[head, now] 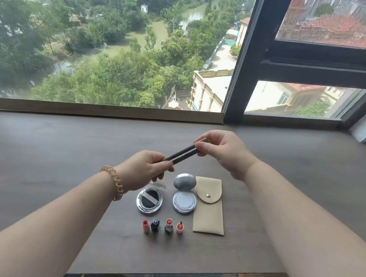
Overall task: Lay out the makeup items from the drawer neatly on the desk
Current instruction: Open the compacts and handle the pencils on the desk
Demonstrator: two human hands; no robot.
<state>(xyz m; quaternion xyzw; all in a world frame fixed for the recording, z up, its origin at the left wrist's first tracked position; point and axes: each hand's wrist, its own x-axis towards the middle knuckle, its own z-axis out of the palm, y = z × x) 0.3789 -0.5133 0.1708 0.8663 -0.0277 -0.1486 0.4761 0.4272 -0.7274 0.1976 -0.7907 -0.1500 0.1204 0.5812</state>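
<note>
My left hand (148,168) and my right hand (222,150) hold a slim dark makeup pen (182,152) between them, one at each end, above the wooden desk (48,155). Below them lie an open compact with a dark puff (149,200), an open silver cushion compact (184,199) and a beige snap pouch (209,206). In a row nearer to me stand several small items: an orange lip tube (145,226), a dark blue lipstick (154,224), an open orange lipstick (168,225) and a small orange bottle (179,227).
A window with a dark frame (242,60) runs along the back of the desk behind a low wooden sill (104,110). The desk's front edge (169,272) is close below the row. A coiled hair tie (115,183) circles my left wrist.
</note>
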